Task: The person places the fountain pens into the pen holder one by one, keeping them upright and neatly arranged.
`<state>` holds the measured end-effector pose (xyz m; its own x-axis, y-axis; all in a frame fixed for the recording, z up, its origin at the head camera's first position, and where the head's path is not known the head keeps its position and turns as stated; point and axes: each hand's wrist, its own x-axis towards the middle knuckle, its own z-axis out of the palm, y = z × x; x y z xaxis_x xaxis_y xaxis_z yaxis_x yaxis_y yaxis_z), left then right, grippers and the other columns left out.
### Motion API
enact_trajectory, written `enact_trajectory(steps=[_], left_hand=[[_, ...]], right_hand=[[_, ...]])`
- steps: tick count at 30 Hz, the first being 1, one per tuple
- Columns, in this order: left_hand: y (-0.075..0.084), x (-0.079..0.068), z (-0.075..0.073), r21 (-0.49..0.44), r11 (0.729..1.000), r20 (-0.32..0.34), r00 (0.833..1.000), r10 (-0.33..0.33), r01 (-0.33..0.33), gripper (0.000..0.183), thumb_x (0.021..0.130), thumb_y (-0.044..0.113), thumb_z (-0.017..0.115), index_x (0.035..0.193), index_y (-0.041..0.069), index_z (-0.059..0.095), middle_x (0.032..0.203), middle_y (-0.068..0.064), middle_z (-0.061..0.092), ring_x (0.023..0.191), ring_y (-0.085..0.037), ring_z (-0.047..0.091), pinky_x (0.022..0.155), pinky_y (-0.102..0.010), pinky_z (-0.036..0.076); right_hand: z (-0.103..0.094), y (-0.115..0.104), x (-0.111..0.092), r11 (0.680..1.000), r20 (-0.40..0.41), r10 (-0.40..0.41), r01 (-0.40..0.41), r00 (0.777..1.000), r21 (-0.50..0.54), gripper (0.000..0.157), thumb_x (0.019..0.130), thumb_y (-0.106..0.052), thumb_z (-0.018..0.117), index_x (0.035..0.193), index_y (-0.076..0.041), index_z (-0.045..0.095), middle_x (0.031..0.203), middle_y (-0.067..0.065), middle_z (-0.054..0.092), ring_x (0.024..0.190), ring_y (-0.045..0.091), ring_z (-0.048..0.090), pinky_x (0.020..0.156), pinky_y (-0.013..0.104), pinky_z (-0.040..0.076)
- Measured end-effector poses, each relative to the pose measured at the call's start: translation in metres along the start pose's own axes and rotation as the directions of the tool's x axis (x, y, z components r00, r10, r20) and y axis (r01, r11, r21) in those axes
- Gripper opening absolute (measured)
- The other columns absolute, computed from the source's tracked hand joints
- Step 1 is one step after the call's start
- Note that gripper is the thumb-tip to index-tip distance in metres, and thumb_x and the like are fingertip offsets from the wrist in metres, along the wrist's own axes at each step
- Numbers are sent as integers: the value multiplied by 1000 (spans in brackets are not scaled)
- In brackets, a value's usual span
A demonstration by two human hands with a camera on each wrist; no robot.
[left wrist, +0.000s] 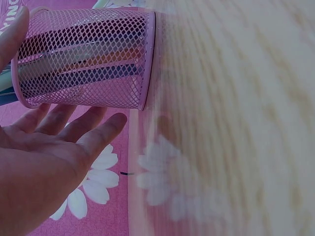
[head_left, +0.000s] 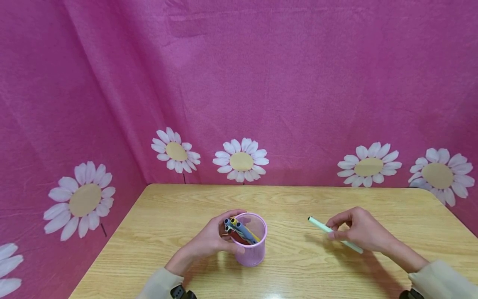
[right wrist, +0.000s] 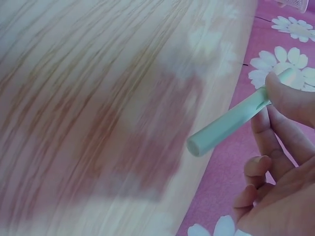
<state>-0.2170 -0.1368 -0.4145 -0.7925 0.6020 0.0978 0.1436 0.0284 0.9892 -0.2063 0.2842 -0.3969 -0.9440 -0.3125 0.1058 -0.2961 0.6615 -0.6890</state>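
A pink mesh pen cup [head_left: 252, 254] stands upright on the wooden table, left of centre. Several pens [head_left: 244, 231] lean inside it, blue, yellow and dark red among them, their ends toward my left hand. That left hand [head_left: 210, 240] holds the cup from its left side, the thumb in front and the fingers behind. In the left wrist view the mesh wall [left wrist: 113, 96] shows between thumb and fingers. Off to the right, my right hand [head_left: 360, 232] pinches a pale green pen [right wrist: 224, 123] near its middle between thumb and fingers. The pen slants above the table, its dark-tipped end toward the cup.
The light wooden table [head_left: 186, 203] reaches back to a pink curtain [head_left: 298, 91] printed with white daisies. A second stretch of curtain runs along the table's left side. Bare wood lies between the cup and the right hand.
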Motion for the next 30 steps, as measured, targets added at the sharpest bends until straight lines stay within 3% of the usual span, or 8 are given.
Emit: enact_trajectory(steps=[14,21,30], left_hand=[[0,0,0,-28,1000,12,1000,-7,7,85,83,5,88,156,2,44,142,-24,58,122,-24,61,102,-34,54],[0,-1,-1,-31,1000,15,1000,-2,2,87,84,6,88,156,-2,42,141,-25,58,121,-25,61,101,-34,55],[0,0,0,-28,1000,9,1000,-9,9,84,83,6,89,155,2,45,141,-24,58,122,-25,61,102,-36,54]], right_hand=[[6,-15,1,1000,-28,0,1,1000,22,16,82,-14,91,96,-14,83,79,-9,71,63,8,40,55,24,33],[9,-23,0,998,-30,-50,51,998,40,16,83,-12,90,98,-11,83,81,-9,72,61,7,39,52,25,33],[12,-31,0,995,-36,-74,76,997,67,16,83,-13,90,98,-12,83,80,-9,72,60,5,39,51,25,33]])
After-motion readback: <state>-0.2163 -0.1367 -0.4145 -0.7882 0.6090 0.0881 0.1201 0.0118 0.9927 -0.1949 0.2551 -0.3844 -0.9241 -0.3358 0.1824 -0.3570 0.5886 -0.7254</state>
